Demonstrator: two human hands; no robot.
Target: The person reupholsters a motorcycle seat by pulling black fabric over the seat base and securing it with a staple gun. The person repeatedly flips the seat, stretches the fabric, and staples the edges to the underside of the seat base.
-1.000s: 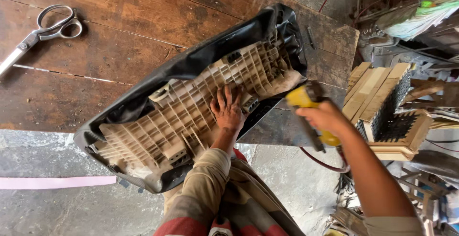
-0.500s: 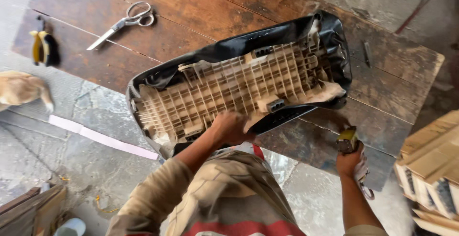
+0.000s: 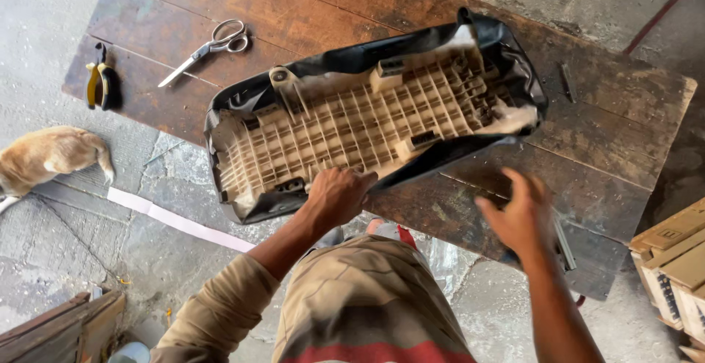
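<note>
Two hands at work: the left hand (image 3: 336, 195) grips the near edge of the upturned seat base (image 3: 367, 124) lying mid-table (image 3: 183, 3), while the right hand (image 3: 518, 216), open and empty at four o'clock, hovers (best kept steadying that edge).
</note>
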